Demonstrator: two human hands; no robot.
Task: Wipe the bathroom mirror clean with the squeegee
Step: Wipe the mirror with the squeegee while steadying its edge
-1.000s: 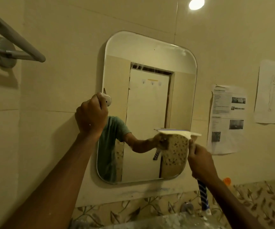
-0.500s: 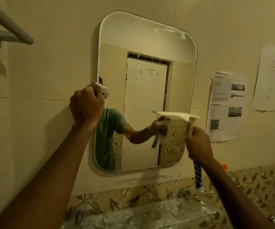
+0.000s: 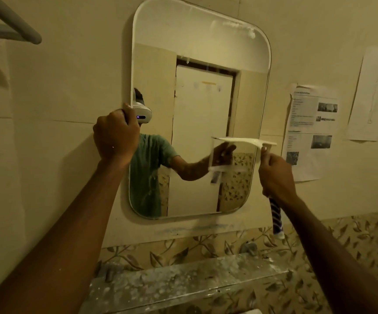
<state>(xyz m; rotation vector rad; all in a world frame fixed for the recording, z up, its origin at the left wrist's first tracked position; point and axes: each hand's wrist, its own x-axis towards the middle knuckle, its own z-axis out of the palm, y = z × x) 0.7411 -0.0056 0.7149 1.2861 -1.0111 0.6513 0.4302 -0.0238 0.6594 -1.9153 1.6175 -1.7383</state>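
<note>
A rounded rectangular mirror hangs on the tiled wall, with white residue near its top right corner. My left hand grips the mirror's left edge at mid height. My right hand is closed around the squeegee's blue-and-white striped handle. The squeegee's white blade lies flat against the glass at the mirror's lower right, reaching past its right edge. The mirror shows my reflection, with a reflected hand and blade.
A grey towel rail juts out at the top left. Two paper sheets are stuck on the wall right of the mirror. A dusty glass shelf sits below, over leaf-patterned tiles, with a metal fitting behind it.
The view has tilted downward, so the mirror sits higher in frame. The squeegee blade stays at about the same height on the glass. My left hand keeps its hold on the mirror's edge.
</note>
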